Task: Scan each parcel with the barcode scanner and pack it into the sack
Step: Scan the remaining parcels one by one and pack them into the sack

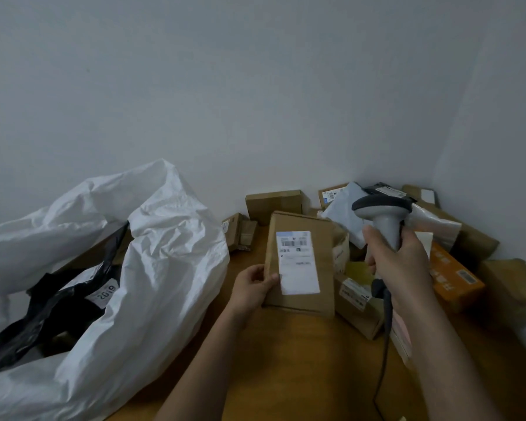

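My left hand [251,288] grips the lower left edge of a flat brown cardboard parcel [322,253], tilted up so its white shipping label with a barcode faces me. My right hand [398,262] holds the grey barcode scanner [383,217] by its handle, to the right of the parcel and a little above it. The scanner's head points left toward the label, and its cable hangs down beside my right forearm. A big white woven sack [152,268] lies open at the left, holding a black plastic mailer [58,305] with a white label.
Several brown boxes are heaped in the right corner of the wooden table [286,360], among them an orange box [451,278], a grey poly mailer [346,214] and a small labelled box [357,308]. More small boxes [274,202] stand against the pale back wall.
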### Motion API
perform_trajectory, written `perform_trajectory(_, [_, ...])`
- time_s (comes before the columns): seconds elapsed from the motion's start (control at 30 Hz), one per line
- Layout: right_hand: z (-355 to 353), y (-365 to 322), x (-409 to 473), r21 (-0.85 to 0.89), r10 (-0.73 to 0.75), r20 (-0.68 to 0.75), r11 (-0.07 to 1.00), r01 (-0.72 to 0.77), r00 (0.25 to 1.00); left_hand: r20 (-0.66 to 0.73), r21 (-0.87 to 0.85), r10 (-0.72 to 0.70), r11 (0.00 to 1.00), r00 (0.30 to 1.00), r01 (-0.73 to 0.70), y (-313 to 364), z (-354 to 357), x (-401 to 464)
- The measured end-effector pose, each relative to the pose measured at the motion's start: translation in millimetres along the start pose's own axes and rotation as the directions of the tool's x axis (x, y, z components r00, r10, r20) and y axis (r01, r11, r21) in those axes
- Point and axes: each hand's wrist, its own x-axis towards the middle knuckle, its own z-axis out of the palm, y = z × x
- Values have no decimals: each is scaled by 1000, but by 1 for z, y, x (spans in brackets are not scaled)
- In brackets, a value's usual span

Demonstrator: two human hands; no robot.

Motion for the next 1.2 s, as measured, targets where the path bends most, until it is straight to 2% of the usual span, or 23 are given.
perform_trajectory(0.1, [-3, -15, -9, -23, 23, 126, 1000, -20, 992, -179, -31, -68, 998, 982, 63, 1, 1, 1])
perform_trajectory(0.23, [-8, -37, -22, 12, 53, 311, 998, -60, 949, -238, -114, -109, 990, 965, 84, -1, 1, 2])
perform_trajectory(0.3, [-11, -45, -28, -21, 41, 352, 999, -36, 935, -258, -142, -125, 986, 958, 90, -2, 2, 1])
perform_trajectory(0.57, [-22, -73, -45, -38, -8, 395, 999, 25, 919, -281, -216, -137, 973, 950, 76, -2, 2, -5])
perform_trajectory(1.03, [-36, -93, -58, -85, -71, 418, 990, 117, 905, -316, -207, -113, 977, 942, 48, 3, 4, -10])
perform_trajectory(1.2, [-34, -98, -60, -91, -89, 420, 986, 140, 903, -303, -283, -136, 958, 943, 47, 5, 3, -10])
